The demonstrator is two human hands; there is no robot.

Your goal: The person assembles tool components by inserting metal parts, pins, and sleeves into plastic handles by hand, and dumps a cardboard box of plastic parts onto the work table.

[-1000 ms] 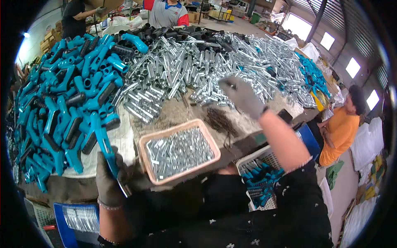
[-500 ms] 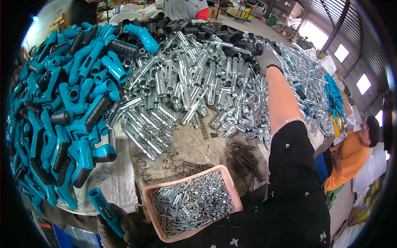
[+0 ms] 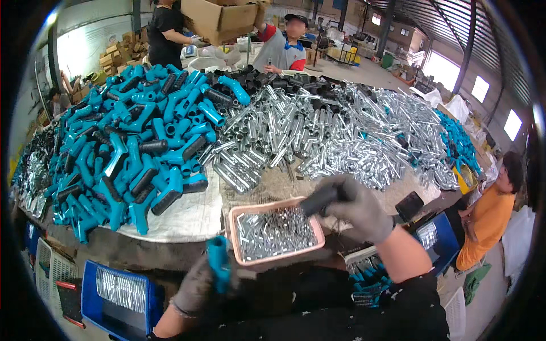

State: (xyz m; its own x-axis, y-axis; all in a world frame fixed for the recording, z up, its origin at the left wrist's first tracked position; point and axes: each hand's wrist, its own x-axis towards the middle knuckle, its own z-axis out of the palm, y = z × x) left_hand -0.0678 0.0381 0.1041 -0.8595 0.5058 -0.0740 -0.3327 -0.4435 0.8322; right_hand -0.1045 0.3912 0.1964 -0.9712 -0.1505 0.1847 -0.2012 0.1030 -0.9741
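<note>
Wearing a grey glove, my left hand (image 3: pixel 195 287) is closed around a teal tubular part (image 3: pixel 218 258), which stands nearly upright with its open end on top. My right hand (image 3: pixel 364 211), also gloved, grips a short black tube (image 3: pixel 319 199) above the right edge of a pink tray (image 3: pixel 277 261). That tray holds many small silver pins and bolts (image 3: pixel 267 236). Left of it rises a large heap of teal curved handles with black grips (image 3: pixel 149 146). Shiny metal tubes (image 3: pixel 281 122) are piled beyond the tray.
Black tubes (image 3: pixel 307 85) lie along the far edge. Blue crates (image 3: pixel 91 301) stand below the table's near side. A person in orange (image 3: pixel 489 210) sits at the right. Across the table, two people are at a cardboard box (image 3: pixel 219 20).
My right hand has come back from the far pile to above the tray, now with a black tube. My left hand still holds the teal part, higher in view. The view has tilted up.
</note>
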